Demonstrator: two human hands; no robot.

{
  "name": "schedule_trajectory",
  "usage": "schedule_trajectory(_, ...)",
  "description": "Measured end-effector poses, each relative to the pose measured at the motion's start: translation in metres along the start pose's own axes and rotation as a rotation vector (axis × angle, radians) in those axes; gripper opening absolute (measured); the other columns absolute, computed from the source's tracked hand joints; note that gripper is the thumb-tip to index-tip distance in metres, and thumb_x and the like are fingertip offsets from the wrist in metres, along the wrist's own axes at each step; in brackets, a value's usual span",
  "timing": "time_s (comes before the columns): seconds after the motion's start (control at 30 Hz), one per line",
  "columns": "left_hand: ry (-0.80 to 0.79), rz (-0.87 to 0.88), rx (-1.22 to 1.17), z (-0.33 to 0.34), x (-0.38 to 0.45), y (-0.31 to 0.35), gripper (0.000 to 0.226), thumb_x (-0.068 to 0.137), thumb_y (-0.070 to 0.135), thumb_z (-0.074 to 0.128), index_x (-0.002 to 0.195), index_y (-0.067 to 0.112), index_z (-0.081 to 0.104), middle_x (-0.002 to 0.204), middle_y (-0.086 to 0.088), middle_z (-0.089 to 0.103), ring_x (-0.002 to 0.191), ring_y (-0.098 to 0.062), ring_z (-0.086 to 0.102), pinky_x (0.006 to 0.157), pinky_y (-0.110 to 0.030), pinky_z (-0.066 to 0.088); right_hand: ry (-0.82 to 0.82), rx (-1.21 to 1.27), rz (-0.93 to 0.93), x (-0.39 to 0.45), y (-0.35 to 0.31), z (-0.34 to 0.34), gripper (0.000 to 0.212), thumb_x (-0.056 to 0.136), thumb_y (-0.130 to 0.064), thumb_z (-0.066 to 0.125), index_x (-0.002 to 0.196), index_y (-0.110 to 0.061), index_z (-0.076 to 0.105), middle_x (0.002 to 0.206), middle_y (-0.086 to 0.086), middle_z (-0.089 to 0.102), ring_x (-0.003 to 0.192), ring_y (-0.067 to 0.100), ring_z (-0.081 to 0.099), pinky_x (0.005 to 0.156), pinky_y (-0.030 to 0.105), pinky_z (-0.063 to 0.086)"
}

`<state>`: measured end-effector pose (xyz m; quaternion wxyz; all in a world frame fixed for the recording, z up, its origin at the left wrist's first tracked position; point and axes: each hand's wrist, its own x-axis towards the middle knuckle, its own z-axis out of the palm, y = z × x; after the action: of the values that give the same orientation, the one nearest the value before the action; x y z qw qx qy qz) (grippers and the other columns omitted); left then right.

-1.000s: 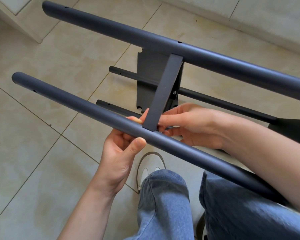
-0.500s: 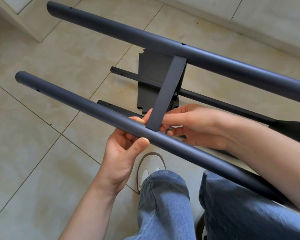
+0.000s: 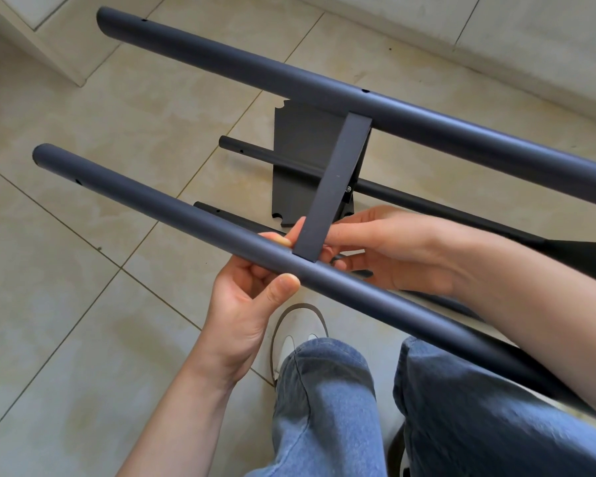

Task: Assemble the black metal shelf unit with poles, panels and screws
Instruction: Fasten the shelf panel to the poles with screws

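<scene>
the half-built shelf frame lies tipped over the person's lap, apparently so the panel [image 3: 334, 187] can be lined up between the near pole [image 3: 172, 215] and the far pole [image 3: 289, 80]. the left hand [image 3: 252, 297] cups the near pole from below, its grip wrapped around it with the thumb on top. the right hand [image 3: 386, 249] reaches behind the panel's lower end, fingers touching its edge; whether they pinch a screw cannot be told.

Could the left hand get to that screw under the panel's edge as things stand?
Probably not easily: the left hand grips the near pole, and the panel edge and right hand lie between it and the screw.
</scene>
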<state>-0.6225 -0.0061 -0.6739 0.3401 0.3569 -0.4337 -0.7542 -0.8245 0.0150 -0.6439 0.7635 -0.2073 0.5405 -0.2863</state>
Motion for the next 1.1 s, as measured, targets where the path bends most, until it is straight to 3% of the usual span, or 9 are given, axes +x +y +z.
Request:
schedule_trajectory(0.1,-0.010,0.001,0.008,0.0013,0.0000,0.0012,0.040,0.067,0.044,0.091,0.102,0.035,0.075,0.111,0.004,0.075,0.106,-0.015,0.071,0.092,-0.024,0.053,-0.004,0.028,0.025,-0.0036,0.0000,-0.0035,0.037,0.086,-0.019,0.070,0.121,-0.006,0.069,0.090,0.002,0.065,0.065,0.007,0.052,0.078,0.030,0.044)
schedule_trajectory(0.23,-0.009,0.006,0.012,0.0012,-0.0002,0.0008,0.041,0.066,0.046,0.091,0.103,0.036,0.074,0.108,0.004,0.075,0.104,-0.015,0.070,0.092,-0.025,0.053,0.000,0.035,0.038,-0.0034,-0.0004,-0.0022,0.050,0.074,-0.025,0.074,0.120,-0.007,0.070,0.085,0.001,0.065,0.066,0.009,0.053,0.076,0.030,0.046)
schedule_trajectory(0.43,-0.014,0.005,0.004,0.0000,-0.0002,0.0005,0.042,0.066,0.046,0.091,0.103,0.034,0.073,0.115,-0.003,0.074,0.112,-0.023,0.069,0.096,-0.029,0.052,-0.040,0.035,0.054,0.0001,-0.0014,0.0056,0.066,0.068,-0.040,0.073,0.124,-0.008,0.067,0.101,0.006,0.061,0.090,0.020,0.053,0.075,0.033,0.051)
schedule_trajectory(0.57,-0.006,-0.006,0.004,-0.0006,-0.0003,0.0010,0.043,0.066,0.045,0.092,0.103,0.032,0.073,0.117,-0.007,0.073,0.113,-0.030,0.068,0.097,-0.034,0.052,-0.025,-0.001,0.060,0.0003,-0.0042,0.0026,0.049,0.084,-0.034,0.071,0.124,-0.006,0.067,0.095,0.003,0.064,0.086,0.016,0.055,0.081,0.033,0.048)
schedule_trajectory(0.7,-0.007,-0.003,0.016,0.0000,0.0004,0.0011,0.041,0.066,0.045,0.091,0.102,0.034,0.074,0.110,0.000,0.075,0.106,-0.020,0.070,0.093,-0.027,0.053,-0.009,0.054,0.086,-0.0043,-0.0040,-0.0034,0.045,0.064,-0.028,0.077,0.104,-0.007,0.073,0.075,0.000,0.066,0.072,0.013,0.056,0.080,0.032,0.046)
schedule_trajectory(0.77,0.000,-0.009,0.008,-0.0004,-0.0001,0.0007,0.043,0.066,0.045,0.092,0.103,0.033,0.074,0.112,-0.002,0.074,0.107,-0.022,0.070,0.093,-0.028,0.053,0.002,0.047,0.084,-0.0038,-0.0026,-0.0024,0.053,0.061,-0.031,0.076,0.107,-0.005,0.073,0.075,0.000,0.064,0.070,0.012,0.055,0.076,0.030,0.047)
schedule_trajectory(0.87,-0.003,-0.014,-0.003,-0.0015,-0.0003,0.0003,0.045,0.066,0.044,0.092,0.105,0.031,0.073,0.118,-0.008,0.073,0.113,-0.029,0.068,0.096,-0.031,0.052,-0.020,0.014,0.068,-0.0010,-0.0017,0.0006,0.066,0.067,-0.037,0.075,0.125,-0.005,0.066,0.092,0.006,0.061,0.077,0.014,0.055,0.078,0.031,0.048)
schedule_trajectory(0.93,-0.019,-0.010,-0.003,-0.0016,-0.0002,0.0001,0.044,0.068,0.043,0.091,0.105,0.031,0.073,0.118,-0.007,0.073,0.113,-0.029,0.069,0.095,-0.030,0.053,-0.015,-0.002,0.048,0.0009,-0.0023,0.0039,0.054,0.082,-0.035,0.072,0.126,-0.005,0.064,0.098,0.005,0.060,0.086,0.017,0.055,0.081,0.033,0.048)
schedule_trajectory(1.1,-0.017,-0.002,-0.014,-0.0004,-0.0003,0.0013,0.042,0.068,0.043,0.091,0.104,0.032,0.073,0.117,-0.005,0.073,0.111,-0.027,0.069,0.095,-0.030,0.053,-0.024,0.009,0.055,-0.0008,-0.0045,-0.0004,0.045,0.078,-0.032,0.075,0.116,-0.007,0.072,0.083,-0.001,0.065,0.073,0.011,0.055,0.078,0.029,0.047)
